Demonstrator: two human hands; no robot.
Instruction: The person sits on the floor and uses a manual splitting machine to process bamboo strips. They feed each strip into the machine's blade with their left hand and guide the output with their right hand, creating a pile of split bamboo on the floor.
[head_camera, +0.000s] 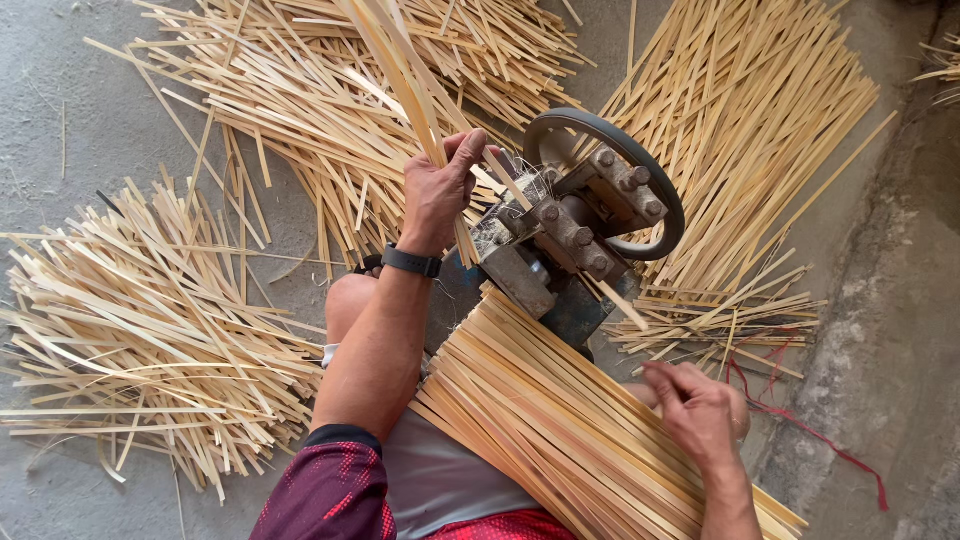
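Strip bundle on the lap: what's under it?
Under the strip bundle show grey shorts and a bare knee. The right hand rests on top. Its far end hides the machine base; the right leg is covered.

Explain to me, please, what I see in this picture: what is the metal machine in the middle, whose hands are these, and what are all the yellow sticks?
The picture comes from a camera worn on a person's head, looking down at that person's own two hands and lap. The floor is grey concrete.

In the middle stands a small metal machine with a dark hand wheel and heavy bolts; its exact purpose cannot be read from the picture.

The yellow sticks are thin, flat bamboo strips. The left hand, with a black wristband, grips a bunch of strips that reaches down to the machine. The right hand rests on a neat bundle of strips lying across the lap.

More strips lie on the floor: a loose pile on the left, and a long spread on the right. A red string lies near the right hand.
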